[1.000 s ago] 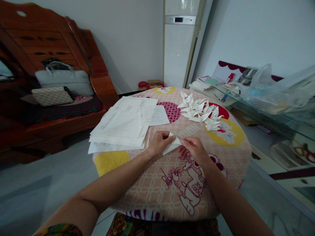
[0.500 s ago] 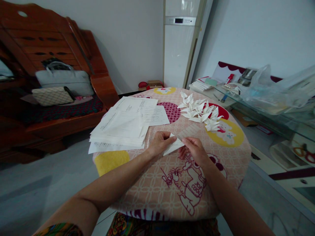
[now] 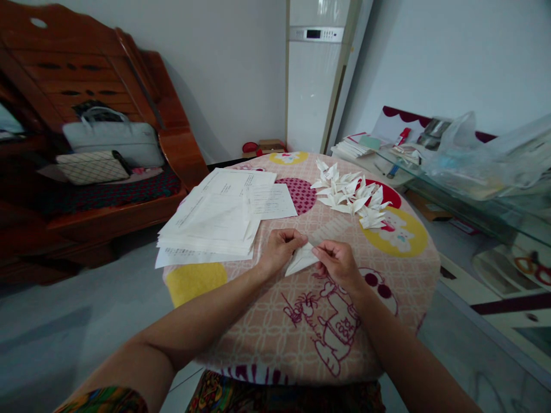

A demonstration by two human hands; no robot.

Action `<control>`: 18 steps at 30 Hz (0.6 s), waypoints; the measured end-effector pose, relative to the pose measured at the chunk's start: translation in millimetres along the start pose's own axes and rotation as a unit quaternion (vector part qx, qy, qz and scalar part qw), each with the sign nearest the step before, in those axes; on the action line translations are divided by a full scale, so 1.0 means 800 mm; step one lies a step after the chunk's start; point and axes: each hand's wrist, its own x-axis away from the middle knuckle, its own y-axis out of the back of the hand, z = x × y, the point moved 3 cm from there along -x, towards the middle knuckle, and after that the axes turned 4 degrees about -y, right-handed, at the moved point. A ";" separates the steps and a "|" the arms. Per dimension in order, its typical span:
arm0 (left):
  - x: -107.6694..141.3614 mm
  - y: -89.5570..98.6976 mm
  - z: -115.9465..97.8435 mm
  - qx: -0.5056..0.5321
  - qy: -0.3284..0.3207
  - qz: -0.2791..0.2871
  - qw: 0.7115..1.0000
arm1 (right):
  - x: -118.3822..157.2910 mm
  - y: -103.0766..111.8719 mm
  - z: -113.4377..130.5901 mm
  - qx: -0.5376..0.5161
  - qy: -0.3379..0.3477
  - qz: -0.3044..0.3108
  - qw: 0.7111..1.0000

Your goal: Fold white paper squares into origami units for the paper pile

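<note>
Between my hands is a small piece of white paper (image 3: 300,261), folded to a pointed shape. My left hand (image 3: 280,248) pinches its upper left edge, thumb and fingers together. From the other side my right hand (image 3: 338,261) grips its right corner between thumb and fingertips. Just beyond my hands a thin strip of printed paper (image 3: 329,230) lies on the table. Farther back to the right sits a cluster of white folded paper cranes (image 3: 348,192), their pointed wings overlapping. A stack of printed sheets (image 3: 206,221) lies left of my hands.
A patterned pink cloth (image 3: 258,327) covers the round table. To the right stands a glass-topped cabinet (image 3: 482,206) bearing a clear plastic bag (image 3: 460,149), with scissors (image 3: 534,268) lower down. A wooden bench (image 3: 172,155) with a grey handbag (image 3: 114,140) stands at the left.
My right hand has shifted slightly left and its fingers have curled in around the paper's corner. The two hands are closer together. The cranes and the stack have stayed put.
</note>
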 end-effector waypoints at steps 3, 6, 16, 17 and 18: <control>-0.001 -0.001 0.002 0.030 0.008 -0.019 0.999 | -0.001 0.000 0.000 0.005 0.009 -0.006 1.000; -0.006 -0.002 0.001 0.028 0.031 0.038 0.998 | -0.003 0.004 0.000 0.011 0.012 0.005 1.000; -0.011 0.003 0.001 -0.020 0.047 0.069 0.996 | -0.010 0.003 -0.012 0.014 -0.035 0.057 0.998; -0.011 0.004 0.003 -0.010 0.054 0.056 0.997 | -0.010 0.003 -0.012 0.005 -0.042 0.057 0.997; -0.010 0.004 0.005 -0.004 0.065 0.048 0.997 | -0.010 0.003 -0.011 -0.003 -0.045 0.057 0.997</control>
